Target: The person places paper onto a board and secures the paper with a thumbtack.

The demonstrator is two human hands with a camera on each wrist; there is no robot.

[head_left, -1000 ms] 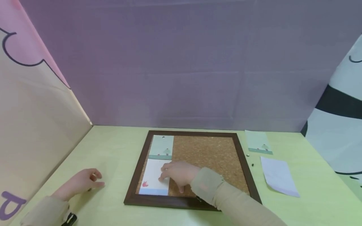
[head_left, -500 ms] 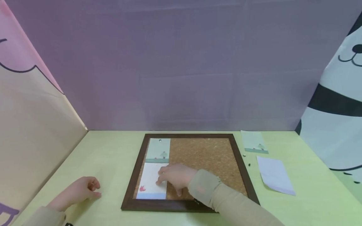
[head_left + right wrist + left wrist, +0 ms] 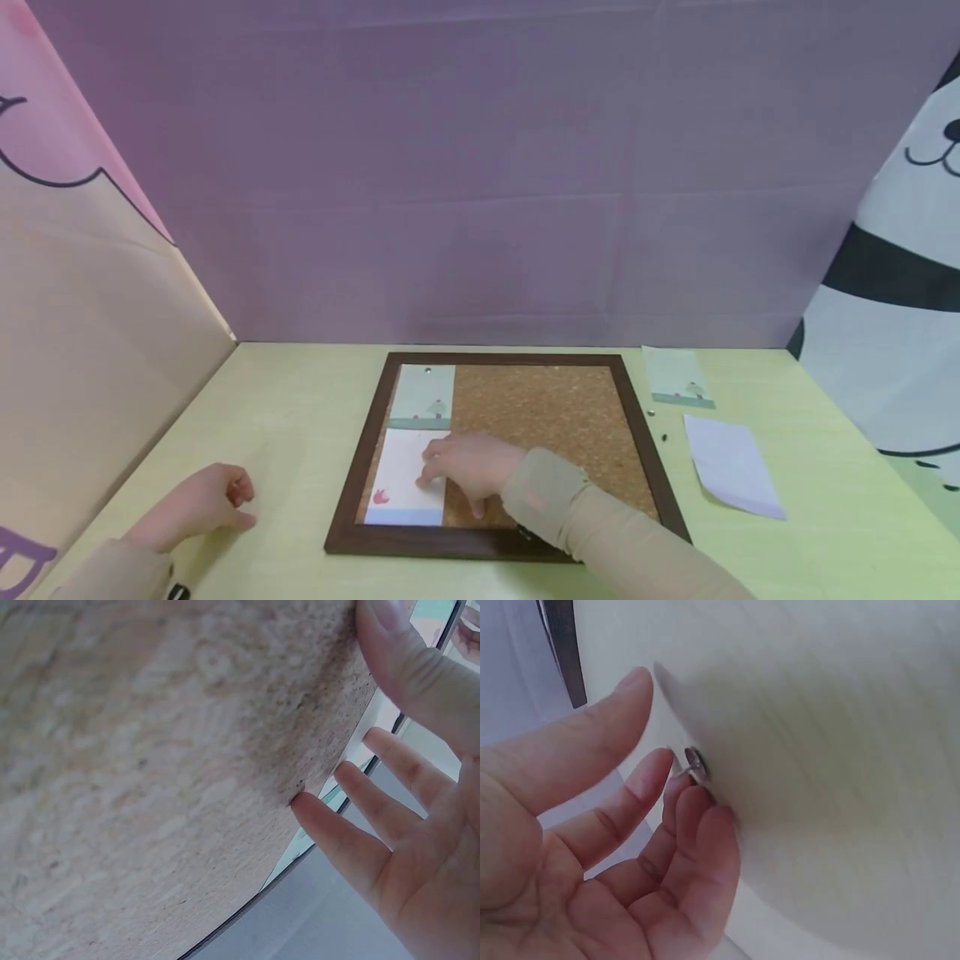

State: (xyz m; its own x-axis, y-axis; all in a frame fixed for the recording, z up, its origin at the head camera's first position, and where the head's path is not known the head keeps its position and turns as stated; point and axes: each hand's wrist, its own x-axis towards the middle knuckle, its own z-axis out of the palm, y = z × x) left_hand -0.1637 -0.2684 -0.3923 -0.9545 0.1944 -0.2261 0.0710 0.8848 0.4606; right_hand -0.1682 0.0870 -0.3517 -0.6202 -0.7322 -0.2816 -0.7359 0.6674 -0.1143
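My left hand (image 3: 198,504) rests low over the table's left side, fingers loosely bent. In the left wrist view, a small metallic thumbtack (image 3: 695,761) is at its fingertips, the thumb well apart; whether it touches the fingers is unclear. My right hand (image 3: 472,468) reaches across the framed corkboard (image 3: 547,408), its spread fingertips resting on the right edge of a white sheet (image 3: 401,467) with a red animal print and blue bottom strip. Directly above lies a pale green sheet (image 3: 422,396) with a tree print, a thumbtack (image 3: 428,370) near its top edge.
Right of the board lie a second green tree-print sheet (image 3: 678,377) and a white sheet (image 3: 735,467) with a curled edge. Two small tacks sit nearby, one shiny tack (image 3: 651,413) and one dark tack (image 3: 664,437). A purple curtain (image 3: 480,183) hangs behind the table.
The head view has shifted slightly. My left hand has drawn a little left and its fingers look more bent. The right hand keeps its place on the white sheet.
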